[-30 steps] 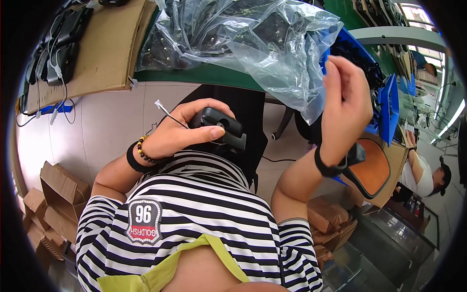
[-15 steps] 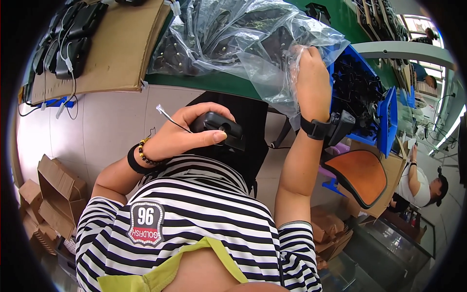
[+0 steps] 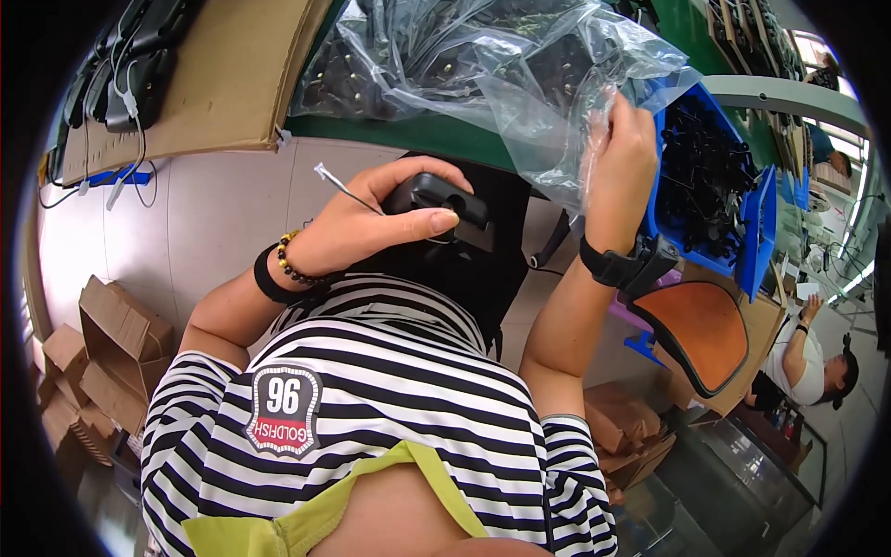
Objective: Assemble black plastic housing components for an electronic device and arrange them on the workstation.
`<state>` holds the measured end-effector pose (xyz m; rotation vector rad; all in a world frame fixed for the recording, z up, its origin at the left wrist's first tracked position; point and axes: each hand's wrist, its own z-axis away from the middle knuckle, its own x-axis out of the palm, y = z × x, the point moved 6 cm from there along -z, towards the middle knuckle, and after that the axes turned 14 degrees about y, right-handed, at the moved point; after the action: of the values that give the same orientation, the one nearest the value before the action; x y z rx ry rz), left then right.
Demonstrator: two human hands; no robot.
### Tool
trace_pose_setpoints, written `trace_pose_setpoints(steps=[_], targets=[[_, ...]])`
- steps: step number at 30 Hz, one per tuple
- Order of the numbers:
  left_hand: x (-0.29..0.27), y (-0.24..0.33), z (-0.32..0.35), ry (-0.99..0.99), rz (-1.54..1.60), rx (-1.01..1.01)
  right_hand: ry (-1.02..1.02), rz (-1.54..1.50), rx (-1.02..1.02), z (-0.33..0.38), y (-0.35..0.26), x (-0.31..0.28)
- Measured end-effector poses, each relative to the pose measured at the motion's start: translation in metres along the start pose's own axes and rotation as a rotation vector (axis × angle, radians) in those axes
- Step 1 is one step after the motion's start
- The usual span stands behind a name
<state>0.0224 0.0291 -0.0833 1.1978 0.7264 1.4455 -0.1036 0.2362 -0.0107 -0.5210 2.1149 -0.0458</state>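
Observation:
My left hand (image 3: 376, 215) is closed around a black plastic device housing (image 3: 447, 197), thumb along its near side, above my lap. A short cable with a white connector (image 3: 321, 171) sticks out over the back of that hand. My right hand (image 3: 624, 172) is closed on the near right edge of a clear plastic bag (image 3: 534, 107), its fingertips bunching the film. Inside the bag lie many small dark parts with shiny metal tips; they are blurred by the plastic. Beside my right wrist stands a blue bin (image 3: 661, 200) filled with black parts.
Cardboard (image 3: 227, 74) at the left bears black devices with cables (image 3: 135, 88). The green table edge (image 3: 408, 135) runs ahead of me. An orange-backed chair (image 3: 696, 334) is at the right, with another person (image 3: 806, 357) beyond. Cardboard boxes (image 3: 116, 325) stand at the lower left.
The view has shifted slightly. My right hand has rotated at the bag's edge, and its fingertips now show. My left hand has risen a little with the device housing still in it.

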Motion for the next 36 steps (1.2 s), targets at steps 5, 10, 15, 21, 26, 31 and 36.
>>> trace_pose_setpoints(steps=[5, 10, 15, 21, 26, 31, 36], targets=[[0.003, -0.001, -0.004, 0.004, 0.021, 0.027, 0.146, -0.201, 0.020, 0.007, -0.003, -0.019], [0.005, -0.002, -0.004, 0.007, 0.027, 0.104, 0.211, -0.727, 0.267, 0.035, -0.011, -0.050], [0.011, -0.003, 0.001, -0.061, -0.025, 0.048, 0.004, -1.037, 0.368, 0.082, -0.050, -0.064], [0.024, -0.002, 0.002, -0.121, -0.106, 0.148, -0.194, -1.219, 0.483, 0.109, -0.050, -0.055], [0.025, -0.009, 0.003, -0.132, -0.105, 0.073, -0.156, -1.151, 0.294, 0.107, -0.048, -0.045], [0.026, -0.013, 0.006, -0.162, -0.095, 0.010, -0.245, -1.201, 0.443, 0.114, -0.060, -0.028], [0.025, -0.016, 0.006, -0.155, -0.053, -0.098, -0.141, -1.207, 0.395, 0.124, -0.059, -0.024]])
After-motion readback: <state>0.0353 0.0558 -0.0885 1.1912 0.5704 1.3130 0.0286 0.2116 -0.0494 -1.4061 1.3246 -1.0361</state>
